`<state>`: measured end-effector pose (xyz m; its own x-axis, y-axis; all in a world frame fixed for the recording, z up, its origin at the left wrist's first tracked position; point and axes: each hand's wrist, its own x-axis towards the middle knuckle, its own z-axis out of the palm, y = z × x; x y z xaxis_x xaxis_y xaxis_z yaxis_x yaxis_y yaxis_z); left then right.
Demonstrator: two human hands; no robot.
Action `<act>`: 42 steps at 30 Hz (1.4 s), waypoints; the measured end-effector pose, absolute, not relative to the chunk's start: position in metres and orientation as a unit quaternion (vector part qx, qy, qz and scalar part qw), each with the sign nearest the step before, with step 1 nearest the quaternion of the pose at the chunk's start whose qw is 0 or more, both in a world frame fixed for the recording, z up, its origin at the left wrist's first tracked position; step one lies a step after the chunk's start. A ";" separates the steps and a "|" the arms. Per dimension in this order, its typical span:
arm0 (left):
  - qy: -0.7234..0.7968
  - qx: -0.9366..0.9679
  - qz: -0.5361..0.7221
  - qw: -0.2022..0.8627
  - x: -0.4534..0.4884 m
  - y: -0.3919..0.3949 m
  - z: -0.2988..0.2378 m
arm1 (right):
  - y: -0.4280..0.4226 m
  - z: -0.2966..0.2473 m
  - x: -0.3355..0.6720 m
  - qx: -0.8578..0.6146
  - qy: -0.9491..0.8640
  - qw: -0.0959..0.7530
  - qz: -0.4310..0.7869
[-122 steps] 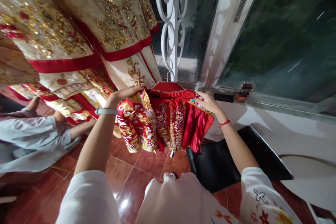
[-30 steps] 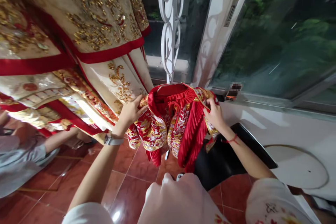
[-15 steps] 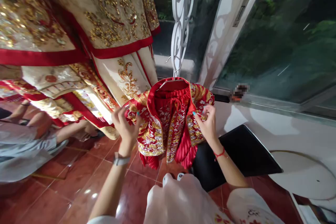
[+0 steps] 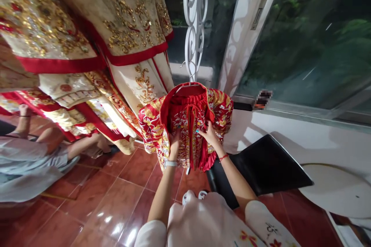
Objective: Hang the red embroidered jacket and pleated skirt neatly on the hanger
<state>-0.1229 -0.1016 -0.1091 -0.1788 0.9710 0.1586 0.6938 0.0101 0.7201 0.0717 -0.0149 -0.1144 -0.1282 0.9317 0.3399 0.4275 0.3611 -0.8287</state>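
A small red jacket (image 4: 151, 117) with gold and silver embroidery hangs open on a wire hanger (image 4: 190, 83). Inside it hangs a red embroidered garment (image 4: 185, 117) with a gathered waist and a tied drawstring; pleated red cloth shows below. My left hand (image 4: 174, 142) is closed at the jacket's left front panel, thumb on the inner side, most fingers hidden by cloth. At the opposite front edge my right hand (image 4: 211, 136) holds the jacket's border, its thumb pointing inward over the inner garment.
Long cream and gold gowns (image 4: 130, 27) with red hems hang at left. A white scrollwork stand (image 4: 194, 46) rises behind the jacket. On the right are a black flat-topped seat (image 4: 266, 166) and a white round top (image 4: 339, 193). Another person's leg (image 4: 84, 148) shows at far left.
Both hands have moved inward from the jacket's outer shoulders and sleeves to its front edges. The sleeves now hang out at the sides, and the view has shifted slightly.
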 end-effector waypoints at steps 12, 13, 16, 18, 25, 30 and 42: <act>0.772 0.401 0.464 0.169 -0.145 -0.134 -0.128 | -0.009 -0.111 0.094 -0.552 -0.679 0.427 0.228; 0.771 0.406 0.462 0.168 -0.131 -0.135 -0.129 | -0.015 -0.113 0.089 -0.529 -0.698 0.407 0.260; 0.743 0.428 0.505 0.098 -0.095 -0.151 -0.129 | -0.035 -0.114 0.087 -0.489 -0.706 0.433 0.272; 0.692 0.456 0.560 0.021 -0.095 -0.165 -0.117 | -0.038 -0.102 0.104 -0.502 -0.660 0.520 0.204; 0.589 0.374 0.710 -0.094 -0.240 -0.143 -0.009 | 0.054 -0.011 0.188 -0.387 -0.685 0.607 0.115; 0.598 0.491 0.621 0.130 -0.275 -0.102 -0.001 | 0.095 -0.006 0.172 -0.366 -0.707 0.577 0.182; 0.614 0.388 0.687 -0.019 -0.252 -0.060 -0.005 | 0.107 -0.011 0.153 -0.460 -0.624 0.613 0.154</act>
